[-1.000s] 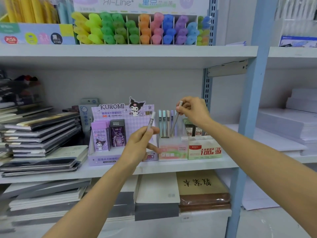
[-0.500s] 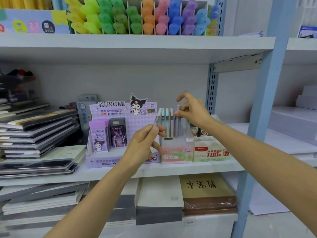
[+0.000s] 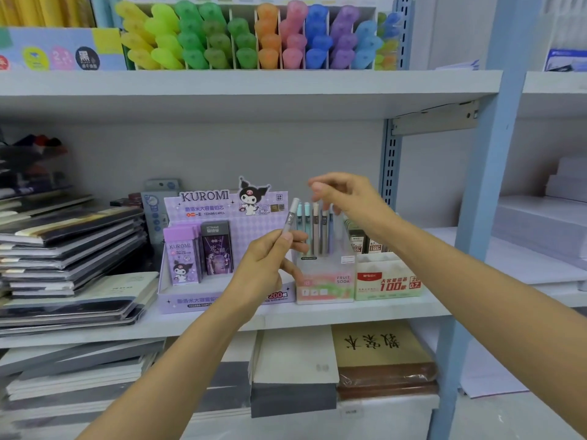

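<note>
Left hand [image 3: 266,265] pinched a grey tube [image 3: 290,217] low on its body between thumb and fingertips, top end tilted up and right toward the holder [image 3: 324,281], probably so it could be passed or slotted in without a regrip. The tube was in the air, just left of the holder and in front of the Kuromi box [image 3: 197,300], touching neither. Right hand [image 3: 349,198] hovered just above the other tubes [image 3: 314,227], fingers loose and slightly spread, holding nothing visible; the tips were blurred, so contact with the caps couldn't be told. Those tubes stood upright side by side in the holder, caps up, likely so shoppers could see colours and pull one out. The holder sat at the front of the shelf [image 3: 381,312], between the Kuromi box and a red-label box [image 3: 387,284]. Looked like restocking, mid-way.
</note>
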### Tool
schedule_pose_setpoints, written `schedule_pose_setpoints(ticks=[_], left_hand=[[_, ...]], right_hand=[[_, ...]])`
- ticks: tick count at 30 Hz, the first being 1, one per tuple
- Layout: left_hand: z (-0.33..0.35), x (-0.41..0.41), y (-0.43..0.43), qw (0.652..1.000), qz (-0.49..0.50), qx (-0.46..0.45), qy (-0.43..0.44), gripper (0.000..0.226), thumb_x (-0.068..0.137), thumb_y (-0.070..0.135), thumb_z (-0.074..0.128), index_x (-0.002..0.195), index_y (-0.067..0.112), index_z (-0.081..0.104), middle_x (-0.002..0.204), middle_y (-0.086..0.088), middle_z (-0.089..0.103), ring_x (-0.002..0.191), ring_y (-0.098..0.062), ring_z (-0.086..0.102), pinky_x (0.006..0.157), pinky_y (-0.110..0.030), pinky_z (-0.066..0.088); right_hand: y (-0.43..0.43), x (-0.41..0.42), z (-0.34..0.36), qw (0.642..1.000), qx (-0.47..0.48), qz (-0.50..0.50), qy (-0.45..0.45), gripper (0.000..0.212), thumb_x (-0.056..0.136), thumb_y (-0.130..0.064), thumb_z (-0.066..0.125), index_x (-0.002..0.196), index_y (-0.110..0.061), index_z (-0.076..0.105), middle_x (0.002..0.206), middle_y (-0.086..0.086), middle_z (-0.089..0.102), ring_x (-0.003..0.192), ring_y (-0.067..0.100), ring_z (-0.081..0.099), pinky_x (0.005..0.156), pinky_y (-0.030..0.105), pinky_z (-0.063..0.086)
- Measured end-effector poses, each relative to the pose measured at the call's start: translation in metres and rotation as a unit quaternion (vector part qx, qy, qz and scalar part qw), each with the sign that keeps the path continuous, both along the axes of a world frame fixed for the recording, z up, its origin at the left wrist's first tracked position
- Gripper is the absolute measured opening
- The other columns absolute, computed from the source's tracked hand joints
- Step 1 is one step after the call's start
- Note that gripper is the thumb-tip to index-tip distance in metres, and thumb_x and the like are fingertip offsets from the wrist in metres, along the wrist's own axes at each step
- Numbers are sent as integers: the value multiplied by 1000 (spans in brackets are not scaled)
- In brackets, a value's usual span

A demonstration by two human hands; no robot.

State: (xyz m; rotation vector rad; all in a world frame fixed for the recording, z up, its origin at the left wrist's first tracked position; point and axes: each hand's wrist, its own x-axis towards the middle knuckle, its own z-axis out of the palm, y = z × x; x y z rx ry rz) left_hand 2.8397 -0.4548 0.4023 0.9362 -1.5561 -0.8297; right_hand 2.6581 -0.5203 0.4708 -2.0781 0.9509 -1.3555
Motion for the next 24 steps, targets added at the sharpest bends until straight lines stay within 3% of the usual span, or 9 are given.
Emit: schedule_pose_setpoints(ticks=[4, 7, 10, 13, 15, 18, 24], left_hand=[[5, -12, 3, 1000, 3, -19, -10, 30, 104, 28, 39, 109, 15, 65, 101, -1, 69, 58, -14, 64, 39, -13, 30], [9, -15, 8, 997, 52, -53, -34, 24, 103, 29, 42, 107, 21, 64, 103, 1, 66, 77, -11, 64, 57, -19, 41], [5, -9, 11, 973, 134, -144, -119, 20, 100, 26, 47, 118, 27, 57, 116, 9, 56, 105, -4, 53, 83, -15, 41], [-4, -5, 13, 936, 150, -205, -245, 35, 100, 22, 48, 134, 20, 50, 137, 6, 49, 128, -9, 42, 107, -29, 33], [-13, -6, 11, 909, 141, -193, -341, 46, 100, 24, 48, 145, 19, 39, 151, 4, 38, 141, -12, 29, 117, -33, 21], [-25, -9, 10, 877, 132, -191, -421, 52, 102, 28, 43, 151, 17, 28, 157, 2, 27, 147, -10, 13, 117, -26, 8], [-30, -8, 10, 864, 132, -219, -434, 52, 102, 27, 40, 151, 16, 25, 158, 2, 24, 148, -9, 6, 116, -23, 7]], right_hand=[[25, 12, -3, 994, 37, 101, 26, 17, 92, -16, 63, 105, -8, 70, 89, 6, 73, 77, 10, 66, 71, 21, 51], [28, 3, 5, 995, 24, 98, -16, 12, 93, -14, 61, 100, -7, 69, 85, 3, 70, 77, 12, 64, 73, 26, 52], [21, -21, 21, 997, -23, 14, -66, 9, 95, -14, 57, 98, -11, 65, 86, 3, 69, 78, 10, 65, 70, 21, 52], [9, -42, 25, 991, -62, -92, -75, 10, 96, -15, 56, 98, -10, 65, 87, 5, 69, 73, 7, 65, 64, 17, 48], [0, -46, 20, 987, -70, -136, -37, 11, 95, -15, 58, 98, -8, 66, 88, 8, 70, 73, 9, 65, 62, 12, 46], [-9, -40, 8, 981, -81, -177, 21, 10, 94, -16, 60, 98, -10, 67, 85, 2, 69, 74, 8, 64, 69, 14, 51], [-22, -19, -9, 966, -109, -200, 119, 15, 94, -17, 60, 101, -8, 70, 89, 3, 69, 83, 14, 63, 83, 26, 51]])
